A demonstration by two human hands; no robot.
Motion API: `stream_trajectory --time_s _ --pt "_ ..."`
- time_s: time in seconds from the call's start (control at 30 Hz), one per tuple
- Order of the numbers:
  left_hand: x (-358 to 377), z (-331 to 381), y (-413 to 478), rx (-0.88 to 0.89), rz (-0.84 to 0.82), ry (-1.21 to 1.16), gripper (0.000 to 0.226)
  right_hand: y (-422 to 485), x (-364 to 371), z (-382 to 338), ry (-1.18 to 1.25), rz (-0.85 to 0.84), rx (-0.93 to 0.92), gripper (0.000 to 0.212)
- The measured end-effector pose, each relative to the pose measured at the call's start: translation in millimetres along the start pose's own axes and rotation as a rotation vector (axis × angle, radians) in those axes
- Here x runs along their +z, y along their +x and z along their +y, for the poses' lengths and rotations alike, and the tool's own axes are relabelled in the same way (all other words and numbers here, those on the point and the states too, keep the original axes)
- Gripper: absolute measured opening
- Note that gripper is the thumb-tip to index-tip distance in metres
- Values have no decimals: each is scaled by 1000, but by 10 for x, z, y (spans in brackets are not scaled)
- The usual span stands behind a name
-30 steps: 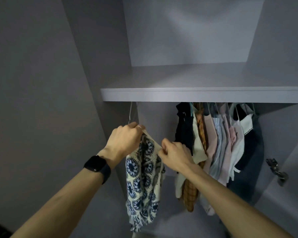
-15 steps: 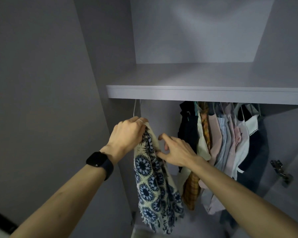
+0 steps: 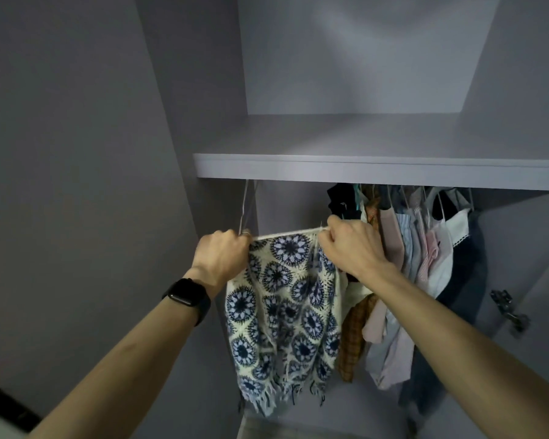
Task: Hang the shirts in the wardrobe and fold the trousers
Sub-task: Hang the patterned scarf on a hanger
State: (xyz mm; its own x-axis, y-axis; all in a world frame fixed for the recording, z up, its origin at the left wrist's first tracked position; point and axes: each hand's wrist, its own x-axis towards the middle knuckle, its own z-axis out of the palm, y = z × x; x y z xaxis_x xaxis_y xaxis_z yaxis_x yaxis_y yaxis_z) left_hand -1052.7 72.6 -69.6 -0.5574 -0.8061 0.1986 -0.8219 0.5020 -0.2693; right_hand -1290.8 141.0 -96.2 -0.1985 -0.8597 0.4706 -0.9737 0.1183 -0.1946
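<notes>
I am wearing the one camera on my head. It is facing forward into the wardrobe (image 3: 362, 58) and tilting a little downward, so it is taking in the top of the shelf (image 3: 362, 169) and the hanging clothes (image 3: 425, 248) under the shelf's front edge. It is sitting near that edge. My forearms are entering from the two bottom corners, and my left hand (image 3: 222, 255) and right hand (image 3: 352, 248) are holding the patterned cloth (image 3: 286, 305) near the middle.

A pale grey shelf (image 3: 362, 167) spans the frame; metal hinge (image 3: 509, 310) lower right, black watch (image 3: 187, 296) at left.
</notes>
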Motion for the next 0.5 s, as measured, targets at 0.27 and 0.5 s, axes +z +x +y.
stream_trajectory --time_s 0.27,0.5 --pt "-51 163 224 -493 -247 -1196 25 -76 34 -44 261 -25 167 30" --pt "175 276 143 -362 -333 -1307 25 -175 200 -37 411 -306 283 27"
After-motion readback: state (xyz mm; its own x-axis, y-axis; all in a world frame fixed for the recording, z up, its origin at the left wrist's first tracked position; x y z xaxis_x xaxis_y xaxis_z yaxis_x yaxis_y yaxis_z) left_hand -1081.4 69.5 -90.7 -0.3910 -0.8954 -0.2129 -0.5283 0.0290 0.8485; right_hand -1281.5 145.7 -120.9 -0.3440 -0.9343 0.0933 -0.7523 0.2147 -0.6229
